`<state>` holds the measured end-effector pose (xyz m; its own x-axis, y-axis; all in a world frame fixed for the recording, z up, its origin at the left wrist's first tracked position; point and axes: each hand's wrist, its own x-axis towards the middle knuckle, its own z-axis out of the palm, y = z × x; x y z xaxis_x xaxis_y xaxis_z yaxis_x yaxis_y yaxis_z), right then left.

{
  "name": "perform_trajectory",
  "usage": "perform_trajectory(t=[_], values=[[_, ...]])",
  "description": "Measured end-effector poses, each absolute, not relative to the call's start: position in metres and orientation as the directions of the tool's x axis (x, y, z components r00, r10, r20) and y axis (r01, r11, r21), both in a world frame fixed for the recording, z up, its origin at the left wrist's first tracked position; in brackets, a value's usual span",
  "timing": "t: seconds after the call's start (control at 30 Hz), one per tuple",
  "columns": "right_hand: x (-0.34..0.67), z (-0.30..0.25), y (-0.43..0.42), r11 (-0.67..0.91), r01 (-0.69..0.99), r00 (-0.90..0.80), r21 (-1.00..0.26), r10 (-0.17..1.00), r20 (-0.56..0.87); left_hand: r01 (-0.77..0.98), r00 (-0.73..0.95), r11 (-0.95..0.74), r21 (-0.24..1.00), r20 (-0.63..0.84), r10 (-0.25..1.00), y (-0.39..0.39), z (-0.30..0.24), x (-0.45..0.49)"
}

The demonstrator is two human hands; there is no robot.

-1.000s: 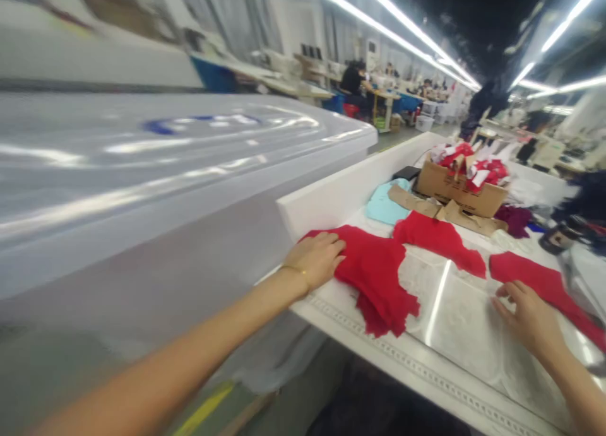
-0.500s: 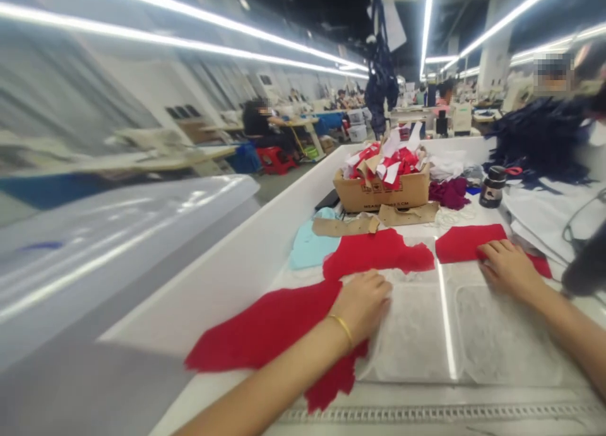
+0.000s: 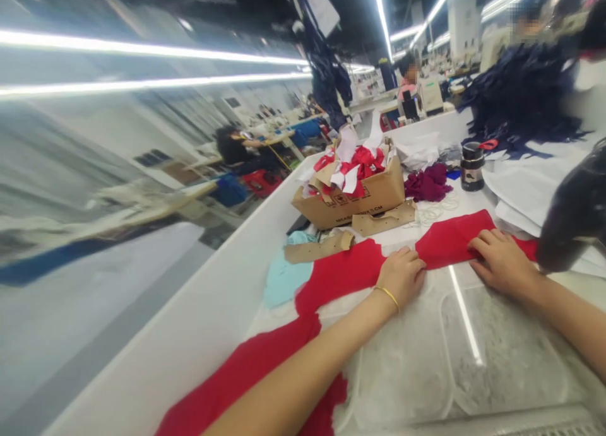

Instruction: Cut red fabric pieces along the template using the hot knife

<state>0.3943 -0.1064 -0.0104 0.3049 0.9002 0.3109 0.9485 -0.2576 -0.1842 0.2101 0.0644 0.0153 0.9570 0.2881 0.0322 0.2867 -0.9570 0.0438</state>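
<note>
My left hand (image 3: 404, 274), with a thin gold bracelet on the wrist, rests knuckles-up on the right edge of a middle red fabric piece (image 3: 341, 272), fingers curled down on it. My right hand (image 3: 499, 262) lies on the near edge of a second red fabric piece (image 3: 449, 237), fingers bent and pressing the cloth. A third red fabric piece (image 3: 246, 376) lies under my left forearm at the table's near left. All lie on a white table (image 3: 497, 360) covered with clear plastic.
A cardboard box (image 3: 355, 196) of red and white scraps stands behind the fabric, with cardboard strips (image 3: 383, 218), a light blue cloth (image 3: 284, 275), purple fabric (image 3: 426, 183) and a dark jar (image 3: 471, 164). Dark blue fabric (image 3: 521, 95) is heaped far right. People sit at distant tables.
The view swung right along the table. My left hand left the near red piece and moved to the middle one; my right hand slid forward onto the far red piece.
</note>
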Motion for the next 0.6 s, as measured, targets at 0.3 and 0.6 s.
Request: perform_trajectory(t=[0.3, 0.6], values=[[0.39, -0.006, -0.108, -0.277, 0.936, 0.331, -0.217, 0.9, 0.283, 0.303, 0.952, -0.941, 0.153, -0.003, 0.306, 0.078, 0.019, 0.213], [0.392, -0.006, -0.108, -0.266, 0.94, 0.319, -0.213, 0.907, 0.275, 0.334, 0.94, -0.916, 0.223, -0.001, 0.342, 0.08, 0.016, 0.212]])
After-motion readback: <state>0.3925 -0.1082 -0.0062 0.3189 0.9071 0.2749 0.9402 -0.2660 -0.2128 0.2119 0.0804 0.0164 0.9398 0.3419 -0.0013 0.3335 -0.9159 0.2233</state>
